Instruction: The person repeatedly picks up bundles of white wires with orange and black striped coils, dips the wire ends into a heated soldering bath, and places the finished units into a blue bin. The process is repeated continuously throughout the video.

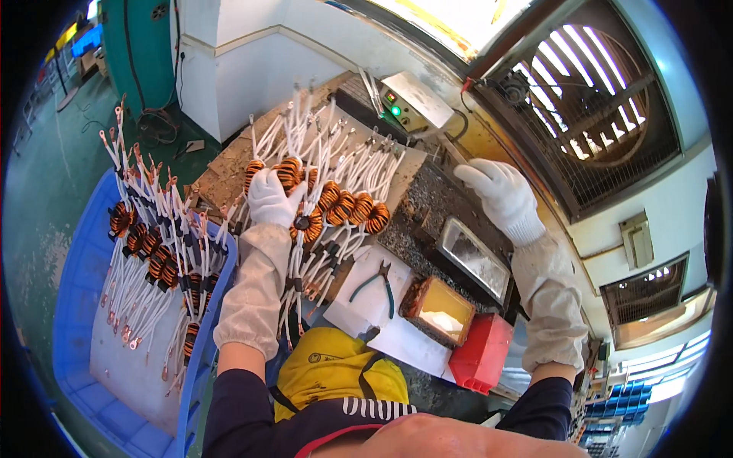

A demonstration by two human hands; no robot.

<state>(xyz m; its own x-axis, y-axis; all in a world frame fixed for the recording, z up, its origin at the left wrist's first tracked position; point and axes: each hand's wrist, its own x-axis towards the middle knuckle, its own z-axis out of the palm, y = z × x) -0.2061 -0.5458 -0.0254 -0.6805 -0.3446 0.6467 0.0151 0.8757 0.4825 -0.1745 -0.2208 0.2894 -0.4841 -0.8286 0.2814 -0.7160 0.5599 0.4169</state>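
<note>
Your workbench runs across the middle of the frame. On it lie a board loaded with copper coils at centre, pliers on white paper below, two metal trays right of centre, and a control box at upper centre.

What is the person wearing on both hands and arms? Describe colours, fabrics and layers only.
The left hand and the right hand each wear a white knitted glove. Over each forearm sits a loose beige oversleeve, gathered at the elbow end, and dark navy sleeves show above them.
</note>
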